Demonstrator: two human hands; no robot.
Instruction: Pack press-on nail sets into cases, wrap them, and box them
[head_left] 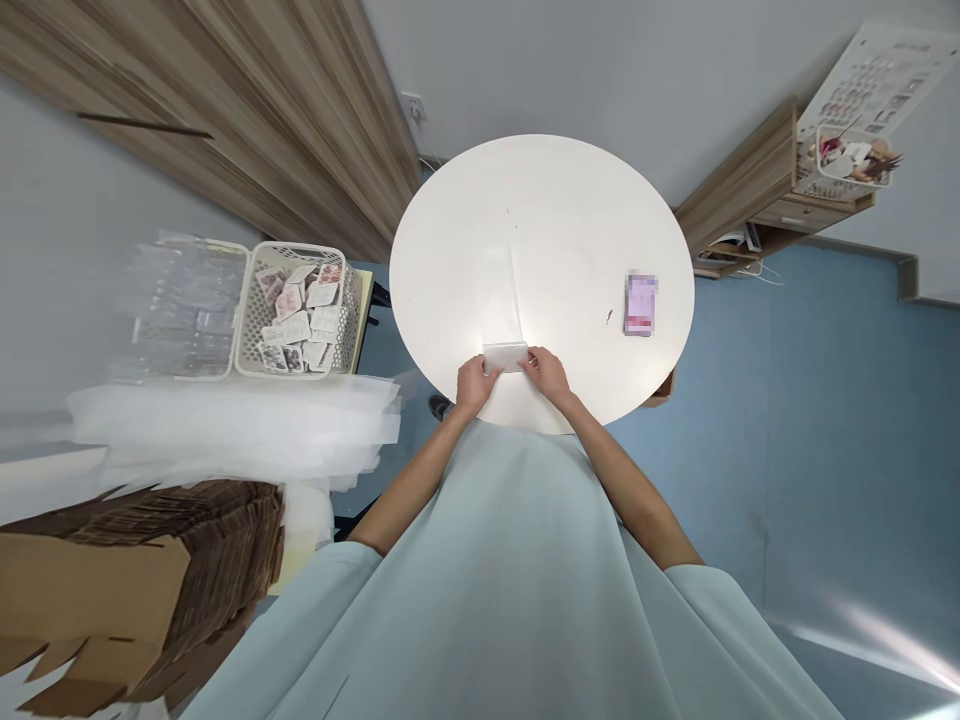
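Note:
Close to the near edge of the round white table (450, 230), both my hands hold a small flat whitish packet (505, 358). My left hand (474, 384) grips its left end, thumb on the near side. The right end is pinched by my right hand (548, 374), fingers closed. A thin translucent white sheet (501, 290) lies flat on the table and runs away from the packet. The packet looks wrapped in the same material; what is inside cannot be made out. Farther right on the table lies a pixelated purple-pink rectangular item (640, 304), apart from my hands.
Left of the table, a white basket (341, 320) holds several printed cards or packets, beside clear plastic boxes (187, 310). Stacked white sheets (247, 425) and folded brown cardboard (217, 570) lie nearer. A wooden cabinet (750, 200) with another basket (840, 187) stands right.

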